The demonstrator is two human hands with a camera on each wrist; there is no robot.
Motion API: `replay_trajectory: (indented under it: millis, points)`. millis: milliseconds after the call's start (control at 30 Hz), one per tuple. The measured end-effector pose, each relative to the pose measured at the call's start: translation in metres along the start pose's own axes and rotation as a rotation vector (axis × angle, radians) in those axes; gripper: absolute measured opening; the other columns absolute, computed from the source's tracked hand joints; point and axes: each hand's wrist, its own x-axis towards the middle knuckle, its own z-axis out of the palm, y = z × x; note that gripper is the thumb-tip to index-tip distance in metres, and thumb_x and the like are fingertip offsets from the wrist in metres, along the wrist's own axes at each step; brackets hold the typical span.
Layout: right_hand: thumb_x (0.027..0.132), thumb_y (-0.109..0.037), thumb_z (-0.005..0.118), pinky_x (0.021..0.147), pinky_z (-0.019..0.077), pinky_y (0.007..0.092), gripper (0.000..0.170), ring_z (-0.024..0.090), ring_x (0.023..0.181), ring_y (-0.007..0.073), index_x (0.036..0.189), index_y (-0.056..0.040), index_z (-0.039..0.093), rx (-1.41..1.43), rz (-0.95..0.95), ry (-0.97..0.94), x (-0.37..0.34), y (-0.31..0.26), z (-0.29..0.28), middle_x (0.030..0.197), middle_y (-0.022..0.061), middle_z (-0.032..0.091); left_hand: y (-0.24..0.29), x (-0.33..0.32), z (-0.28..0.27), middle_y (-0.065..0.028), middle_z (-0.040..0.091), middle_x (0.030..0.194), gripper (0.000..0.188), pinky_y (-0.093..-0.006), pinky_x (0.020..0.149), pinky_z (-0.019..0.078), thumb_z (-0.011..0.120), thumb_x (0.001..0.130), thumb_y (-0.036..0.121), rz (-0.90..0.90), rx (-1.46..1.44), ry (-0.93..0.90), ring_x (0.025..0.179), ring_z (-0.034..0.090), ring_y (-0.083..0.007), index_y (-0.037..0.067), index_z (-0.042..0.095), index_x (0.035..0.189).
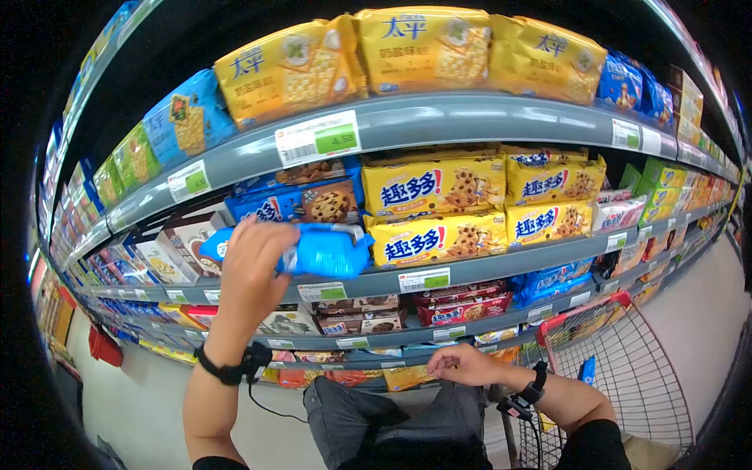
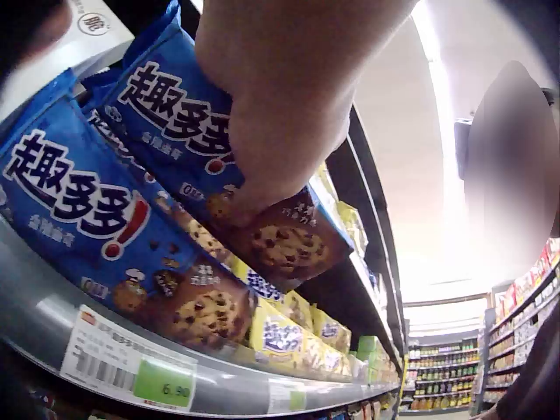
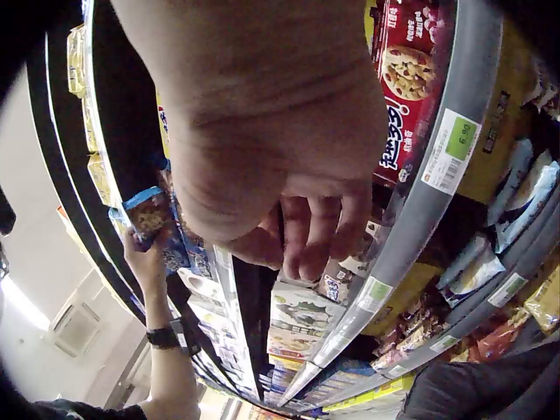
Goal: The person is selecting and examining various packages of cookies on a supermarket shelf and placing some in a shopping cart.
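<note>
Blue pack point(image 1: 327, 252), clamped in left fingers point(image 1: 270, 236), shows its cookie picture point(image 2: 290, 246) only in wrist views.

So it's a blue cookie packet point(image 1: 333, 251), shiny wrap, crimped at the end. The front has big white lettering, a red exclamation mark and a brown patch with a chocolate-chip cookie pic. From the head view you mostly get plain glossy blue, and it's lying roughly sideways, a bit tilted. It's gripped in the left hand point(image 1: 254, 254), right by the shelf's front edge point(image 1: 470, 265); can't tell if it's touching.
</note>
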Motion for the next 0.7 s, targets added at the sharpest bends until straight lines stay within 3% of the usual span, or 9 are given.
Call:
replay_trajectory:
  millis: [133, 200, 233, 300, 367, 467, 500, 600, 700]
  points:
    - [0.09, -0.008, 0.066, 0.074, 0.0492, 0.0254, 0.027, 0.059, 0.085, 0.008, 0.115, -0.0031, 0.058, 0.023, -0.182, 0.112, 0.002, -0.006, -0.003, 0.099, 0.0033, 0.064, 0.051, 0.003, -0.027, -0.0078, 0.068, 0.097, 0.026, -0.0384, 0.068, 0.0497, 0.067, 0.068, 0.007, 0.145, -0.227, -0.062, 0.081, 0.066, -0.0258, 0.009, 0.063, 0.093]
    - [0.091, -0.007, 0.065, 0.075, 0.0496, 0.0259, 0.026, 0.059, 0.086, 0.0086, 0.115, -0.0028, 0.057, 0.074, -0.151, 0.139, -0.003, -0.011, 0.002, 0.1, 0.0032, 0.064, 0.091, -0.001, -0.033, -0.0054, 0.068, 0.097, 0.027, -0.0379, 0.07, 0.0515, 0.07, 0.066, 0.008, 0.065, -0.517, -0.38, 0.083, 0.065, -0.0243, 0.009, 0.066, 0.092]
    - [0.091, -0.007, 0.065, 0.076, 0.0496, 0.026, 0.026, 0.058, 0.086, 0.0086, 0.116, -0.0025, 0.057, 0.11, -0.151, 0.15, 0.003, -0.012, -0.001, 0.1, 0.0033, 0.064, 0.089, -0.005, -0.031, -0.0072, 0.068, 0.099, 0.032, -0.0383, 0.073, 0.0521, 0.072, 0.069, 0.011, 0.089, -0.526, -0.375, 0.086, 0.066, -0.0257, 0.008, 0.066, 0.1]
    - [0.1, -0.018, 0.054, 0.079, 0.0511, 0.0285, 0.027, 0.062, 0.091, 0.0127, 0.119, 0.0003, 0.056, 0.25, -0.158, 0.165, -0.004, -0.024, -0.001, 0.105, 0.0061, 0.065, 0.104, -0.026, -0.001, -0.0117, 0.068, 0.101, 0.033, -0.0401, 0.074, 0.052, 0.074, 0.076, 0.017, -0.184, -0.853, -0.652, 0.09, 0.066, -0.0314, 0.007, 0.064, 0.106]
    - [0.101, -0.033, 0.05, 0.086, 0.0504, 0.0309, 0.041, 0.062, 0.101, 0.0171, 0.123, 0.0023, 0.054, 0.46, -0.176, 0.086, -0.007, -0.034, -0.004, 0.113, 0.0092, 0.063, 0.098, -0.033, 0.023, -0.0136, 0.068, 0.102, 0.036, -0.0405, 0.075, 0.0518, 0.075, 0.078, 0.021, -0.265, -0.886, -0.71, 0.091, 0.066, -0.0335, 0.007, 0.063, 0.108]
    - [0.093, -0.046, 0.06, 0.094, 0.0465, 0.0325, 0.061, 0.055, 0.114, 0.0199, 0.13, 0.0011, 0.048, 0.72, -0.048, 0.062, -0.016, -0.072, 0.002, 0.124, 0.0142, 0.056, 0.091, -0.034, 0.043, -0.0164, 0.068, 0.101, 0.04, -0.0404, 0.075, 0.0511, 0.075, 0.08, 0.027, -0.438, -0.98, -0.845, 0.092, 0.066, -0.0354, 0.006, 0.061, 0.111]
    - [0.092, -0.038, 0.064, 0.096, 0.0458, 0.0336, 0.056, 0.054, 0.115, 0.0179, 0.13, 0.0007, 0.048, 0.356, -0.076, 0.105, -0.015, -0.106, 0.014, 0.124, 0.0129, 0.056, 0.093, -0.049, 0.042, -0.0173, 0.068, 0.099, 0.042, -0.0397, 0.076, 0.0506, 0.075, 0.081, 0.03, -0.537, -1.02, -0.913, 0.092, 0.066, -0.0352, 0.006, 0.061, 0.112]
    - [0.092, -0.028, 0.067, 0.093, 0.0473, 0.0318, 0.049, 0.057, 0.104, 0.0135, 0.128, 0.0006, 0.049, 0.031, -0.03, 0.216, -0.014, -0.102, 0.026, 0.116, 0.009, 0.062, 0.09, -0.057, 0.054, -0.0202, 0.067, 0.1, 0.044, -0.0394, 0.077, 0.0501, 0.074, 0.081, 0.029, -0.521, -1.116, -0.834, 0.094, 0.066, -0.0351, 0.002, 0.059, 0.113]
    - [0.094, -0.027, 0.065, 0.091, 0.0479, 0.0304, 0.045, 0.058, 0.101, 0.0122, 0.126, 0.0008, 0.05, 0.17, 0.061, 0.312, -0.001, -0.087, 0.027, 0.113, 0.0085, 0.063, 0.08, -0.068, 0.066, -0.0221, 0.066, 0.104, 0.046, -0.04, 0.082, 0.0497, 0.072, 0.083, 0.027, -0.522, -1.146, -0.729, 0.097, 0.065, -0.0352, 0.0, 0.058, 0.117]
